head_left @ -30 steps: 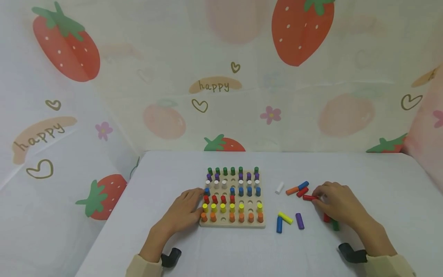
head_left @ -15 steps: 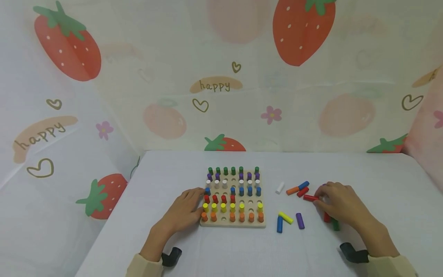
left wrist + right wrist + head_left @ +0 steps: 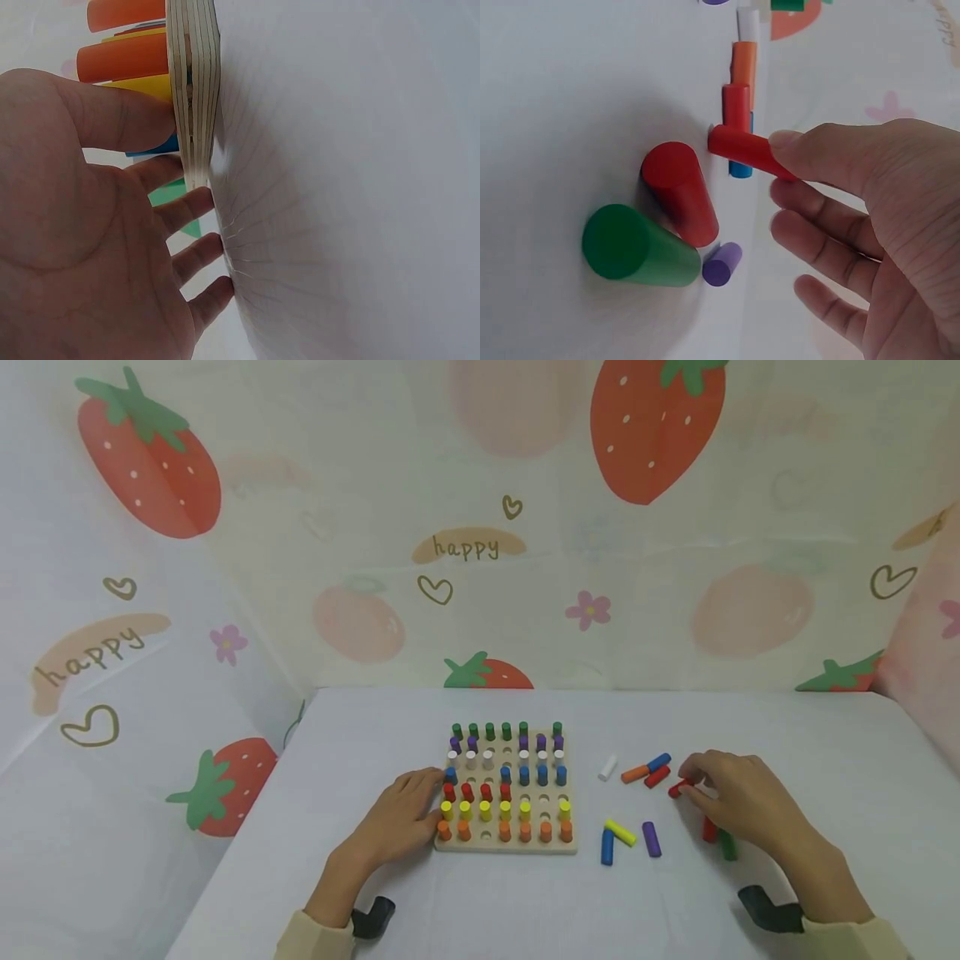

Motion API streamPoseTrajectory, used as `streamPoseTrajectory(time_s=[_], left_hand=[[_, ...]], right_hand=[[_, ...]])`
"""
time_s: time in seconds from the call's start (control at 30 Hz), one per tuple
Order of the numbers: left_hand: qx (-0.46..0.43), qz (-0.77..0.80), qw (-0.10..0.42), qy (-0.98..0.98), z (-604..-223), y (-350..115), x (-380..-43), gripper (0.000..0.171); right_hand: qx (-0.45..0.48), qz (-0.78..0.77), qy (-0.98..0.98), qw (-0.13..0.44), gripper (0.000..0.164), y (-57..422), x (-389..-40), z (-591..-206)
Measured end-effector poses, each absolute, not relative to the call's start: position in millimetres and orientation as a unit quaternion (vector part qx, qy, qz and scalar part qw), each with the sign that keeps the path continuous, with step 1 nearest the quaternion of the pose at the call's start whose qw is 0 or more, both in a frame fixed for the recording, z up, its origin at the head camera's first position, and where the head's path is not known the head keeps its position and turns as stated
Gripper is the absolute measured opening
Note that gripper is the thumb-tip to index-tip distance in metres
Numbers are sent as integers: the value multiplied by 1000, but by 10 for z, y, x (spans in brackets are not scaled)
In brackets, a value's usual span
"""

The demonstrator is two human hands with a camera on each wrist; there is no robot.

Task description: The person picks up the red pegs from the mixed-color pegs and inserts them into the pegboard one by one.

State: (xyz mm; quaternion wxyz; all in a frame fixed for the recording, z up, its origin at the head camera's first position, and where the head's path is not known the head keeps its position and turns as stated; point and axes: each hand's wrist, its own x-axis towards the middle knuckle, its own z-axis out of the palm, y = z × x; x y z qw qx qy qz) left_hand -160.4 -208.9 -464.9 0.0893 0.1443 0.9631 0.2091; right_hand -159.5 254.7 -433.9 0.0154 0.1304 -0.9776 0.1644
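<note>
A wooden pegboard (image 3: 495, 847) bears rows of upright coloured pegs, with several bare holes among them. My left hand (image 3: 397, 818) rests at its left side, thumb and relaxed fingers along the edge; in the left wrist view the thumb lies against the board's side (image 3: 196, 90). To the right, my right hand (image 3: 742, 793) pinches a red peg (image 3: 739, 146) between thumb and index finger. That peg is tilted, one end low by the tablecloth, and the other fingers are spread loosely. Another red peg (image 3: 682, 195) and a green peg (image 3: 641, 247) lie below this hand.
Between board and right hand lie a white peg (image 3: 607, 767), an orange peg (image 3: 634, 773), a blue peg (image 3: 659, 762) and a red peg (image 3: 657, 777). Nearer are a yellow peg (image 3: 621, 832), another blue peg (image 3: 607, 847) and a purple peg (image 3: 652, 839). Strawberry-print cloth stands behind the table.
The red peg in my right hand has swung from lying nearly level to a tilt, its free end now lower and further right. My left hand and the board stay put.
</note>
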Motion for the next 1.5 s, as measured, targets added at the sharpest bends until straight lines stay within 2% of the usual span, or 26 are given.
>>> streamPoseTrajectory(time_s=[0.23, 0.53, 1.33, 1.5], left_hand=[[148, 206, 91, 963, -4635, -2086, -1596, 62], [153, 209, 89, 962, -4599, -2081, -1588, 61], [150, 204, 90, 963, -4641, -2092, -1597, 62], [148, 204, 92, 963, -4626, -2095, -1585, 62]], right_hand=[[134, 168, -976, 23, 27, 2514, -1583, -4330], [144, 161, -976, 40, 20, 2484, -1578, -4329], [209, 172, -957, 104, 17, 2029, -1566, -4397], [226, 176, -954, 90, 18, 1890, -1605, -4374]])
